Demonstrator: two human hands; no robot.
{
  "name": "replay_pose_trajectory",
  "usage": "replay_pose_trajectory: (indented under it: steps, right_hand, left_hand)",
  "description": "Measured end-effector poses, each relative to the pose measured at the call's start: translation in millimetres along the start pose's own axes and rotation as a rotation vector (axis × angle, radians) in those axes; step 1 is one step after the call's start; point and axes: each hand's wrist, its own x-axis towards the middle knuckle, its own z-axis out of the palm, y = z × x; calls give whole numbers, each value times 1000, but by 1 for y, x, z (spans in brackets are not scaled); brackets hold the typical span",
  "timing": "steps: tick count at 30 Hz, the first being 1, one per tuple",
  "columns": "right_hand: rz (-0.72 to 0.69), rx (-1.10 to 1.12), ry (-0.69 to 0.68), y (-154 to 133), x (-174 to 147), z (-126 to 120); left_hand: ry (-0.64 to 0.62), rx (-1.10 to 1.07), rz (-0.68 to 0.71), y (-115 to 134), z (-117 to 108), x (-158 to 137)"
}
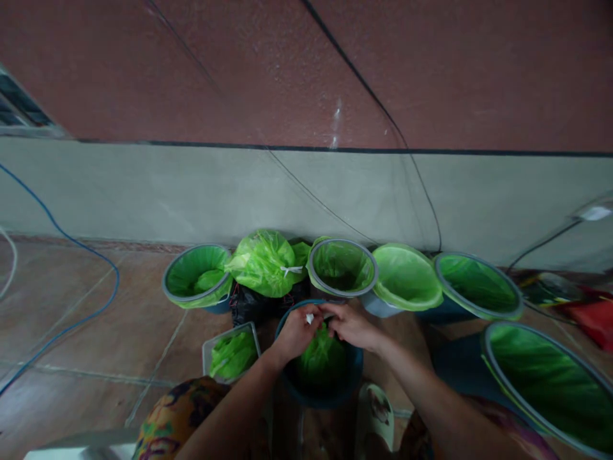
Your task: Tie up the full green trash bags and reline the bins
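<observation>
Gripping the green bag (pixel 320 358) — left hand (pixel 297 332), right hand (pixel 352 324) — inside the bin (pixel 349 383).

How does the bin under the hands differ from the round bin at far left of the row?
The bin under the hands shows a bare dark blue rim; the far-left bin has a grey ring clamping its liner. The left hand and right hand grip the near bin's green bag; nobody touches the far-left bin. Both hold green bags.

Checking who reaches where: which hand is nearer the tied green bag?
Left. The left hand is just below the tied bag, over the dark bin; the right hand is farther to the right.
</observation>
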Motion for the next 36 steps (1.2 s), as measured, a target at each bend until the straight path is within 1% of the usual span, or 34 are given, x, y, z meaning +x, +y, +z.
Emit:
replay_pose_trajectory:
  steps: [1, 3, 7, 10, 12, 14, 16, 19, 22, 25, 28, 31, 34, 36]
  right_hand:
    - [-29, -53, -16, 1, 0, 1]
    - [-68, -161, -3, 2, 1, 2]
    - [-13, -342, 119, -5, 0, 0]
    - [19, -340, 116, -8, -1, 1]
    - [41, -294, 76, -5, -2, 4]
    - [72, -277, 38, -2, -3, 5]
    - [80, -322, 26, 0, -3, 5]
    - [41, -420, 65, 2, -2, 1]
    - [-12, -431, 113, 2, 0, -3]
    - [-57, -360, 135, 3, 3, -2]
    - [-55, -190, 101, 4, 4, 3]
    - [10, 13, 44, 1, 3, 8]
    - [53, 167, -5, -4, 0, 10]
    - [75, 210, -21, -7, -1, 10]
  left_hand:
    - [11, -36, -13, 0, 0, 1]
    - [32, -103, -63, 0, 0, 2]
    - [90, -227, -231, -1, 1, 5]
    - [158, -337, -315, -4, 1, 5]
    - [185, -368, -324, -6, 1, 4]
    - [197, -330, -281, -7, 0, 3]
    - [197, -231, -193, -7, -2, 2]
    - [151, -93, -57, -6, -4, 0]
    - [117, 6, 26, -3, -5, 0]
    - [159, 111, 137, -1, -2, -1]
    - [217, 152, 243, 2, 2, -3]
    - [260, 123, 263, 3, 6, -5]
    - [295, 71, 220, 3, 7, -7]
    - [310, 34, 169, 2, 7, -7]
